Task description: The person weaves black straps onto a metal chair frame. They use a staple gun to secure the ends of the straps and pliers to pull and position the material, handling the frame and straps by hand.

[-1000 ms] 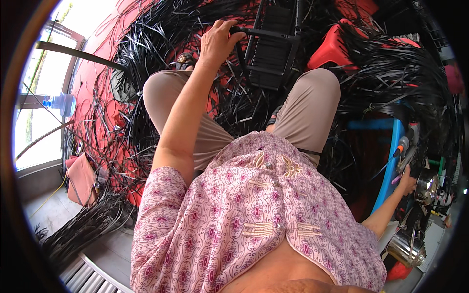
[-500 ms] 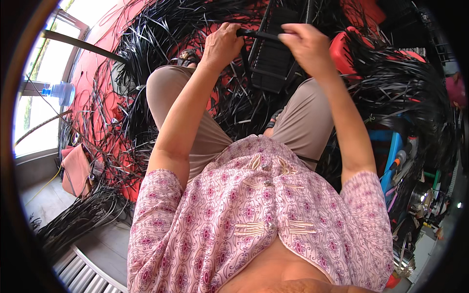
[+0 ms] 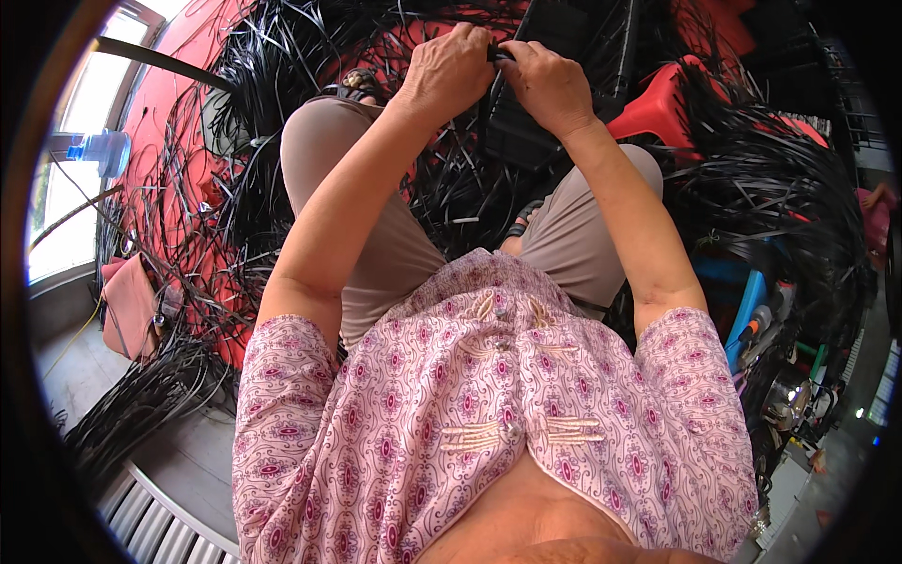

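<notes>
While loose black strips (image 3: 235, 188) crowd the red floor (image 3: 178, 85) on every side, the left hand (image 3: 449, 68) and right hand (image 3: 545, 83) meet, fingers clamped on a black strip end (image 3: 498, 54) above the black woven basket (image 3: 564, 56).

Glossy black plastic strips (image 3: 282, 56); patterned cloth blouse (image 3: 489, 423); smooth red plastic stool (image 3: 672, 94).

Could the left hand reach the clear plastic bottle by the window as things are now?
Probably not. The left hand grips a black strip together with the right hand, and the bottle stands far off to the left.
</notes>
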`<move>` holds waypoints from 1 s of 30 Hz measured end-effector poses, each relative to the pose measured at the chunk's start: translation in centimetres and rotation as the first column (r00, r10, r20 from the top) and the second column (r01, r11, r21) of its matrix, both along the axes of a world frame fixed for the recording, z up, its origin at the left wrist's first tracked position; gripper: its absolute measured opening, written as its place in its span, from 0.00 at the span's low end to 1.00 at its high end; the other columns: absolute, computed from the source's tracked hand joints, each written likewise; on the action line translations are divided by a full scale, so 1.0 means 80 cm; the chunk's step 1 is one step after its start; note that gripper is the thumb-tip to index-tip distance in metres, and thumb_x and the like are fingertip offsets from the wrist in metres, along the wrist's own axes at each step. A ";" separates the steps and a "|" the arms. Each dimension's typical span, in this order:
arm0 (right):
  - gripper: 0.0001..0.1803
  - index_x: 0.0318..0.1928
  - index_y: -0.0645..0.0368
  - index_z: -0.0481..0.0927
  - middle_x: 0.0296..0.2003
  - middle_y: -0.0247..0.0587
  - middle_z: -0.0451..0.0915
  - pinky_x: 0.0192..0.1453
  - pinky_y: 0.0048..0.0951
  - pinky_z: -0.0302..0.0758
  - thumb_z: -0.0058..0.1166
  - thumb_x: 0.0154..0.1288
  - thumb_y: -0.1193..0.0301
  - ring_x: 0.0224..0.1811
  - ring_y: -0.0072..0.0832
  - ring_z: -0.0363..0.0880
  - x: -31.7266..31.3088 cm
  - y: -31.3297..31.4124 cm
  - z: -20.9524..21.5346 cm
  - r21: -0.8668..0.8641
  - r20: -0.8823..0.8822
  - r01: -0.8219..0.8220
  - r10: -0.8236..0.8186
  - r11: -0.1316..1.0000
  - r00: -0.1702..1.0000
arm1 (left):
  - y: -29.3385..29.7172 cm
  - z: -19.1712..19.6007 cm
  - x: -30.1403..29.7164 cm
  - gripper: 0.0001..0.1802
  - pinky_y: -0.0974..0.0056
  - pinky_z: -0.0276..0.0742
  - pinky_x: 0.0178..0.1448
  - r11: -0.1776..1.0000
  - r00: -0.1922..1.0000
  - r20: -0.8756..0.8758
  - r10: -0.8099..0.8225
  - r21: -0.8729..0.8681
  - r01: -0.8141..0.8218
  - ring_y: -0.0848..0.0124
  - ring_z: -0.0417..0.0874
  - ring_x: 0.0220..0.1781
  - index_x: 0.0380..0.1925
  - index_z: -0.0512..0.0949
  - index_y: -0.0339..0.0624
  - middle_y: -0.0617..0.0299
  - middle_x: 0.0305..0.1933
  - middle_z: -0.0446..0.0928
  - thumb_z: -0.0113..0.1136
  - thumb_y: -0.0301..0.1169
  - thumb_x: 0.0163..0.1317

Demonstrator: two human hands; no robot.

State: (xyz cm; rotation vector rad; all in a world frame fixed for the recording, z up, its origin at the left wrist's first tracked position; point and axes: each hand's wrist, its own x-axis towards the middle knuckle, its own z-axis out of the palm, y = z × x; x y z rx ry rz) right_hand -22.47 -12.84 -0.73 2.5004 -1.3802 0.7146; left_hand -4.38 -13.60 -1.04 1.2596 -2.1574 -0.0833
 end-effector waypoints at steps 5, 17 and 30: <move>0.12 0.41 0.53 0.79 0.30 0.38 0.82 0.33 0.36 0.81 0.56 0.68 0.59 0.32 0.37 0.84 -0.017 0.023 0.000 -0.051 0.062 0.018 -0.015 0.999 0.998 | 0.038 -0.046 -0.036 0.25 0.59 0.80 0.46 0.981 0.896 -0.405 0.184 0.127 -0.144 0.63 0.84 0.43 0.47 0.74 0.39 0.56 0.43 0.78 0.70 0.38 0.53; 0.14 0.43 0.52 0.79 0.32 0.38 0.82 0.32 0.38 0.79 0.53 0.69 0.56 0.33 0.41 0.83 -0.043 0.072 0.005 -0.014 0.063 0.008 -0.008 1.000 0.998 | 0.083 -0.063 -0.066 0.20 0.59 0.79 0.41 0.992 0.907 -0.418 0.041 -0.095 -0.089 0.60 0.84 0.39 0.46 0.73 0.41 0.58 0.38 0.78 0.68 0.30 0.54; 0.16 0.46 0.51 0.79 0.32 0.38 0.81 0.34 0.39 0.80 0.52 0.69 0.54 0.34 0.41 0.83 -0.029 0.068 -0.001 -0.004 -0.035 -0.031 0.031 1.000 0.999 | 0.100 -0.035 -0.036 0.23 0.56 0.78 0.50 0.943 0.955 -0.290 0.064 -0.296 -0.153 0.57 0.82 0.46 0.52 0.74 0.41 0.57 0.44 0.79 0.60 0.26 0.54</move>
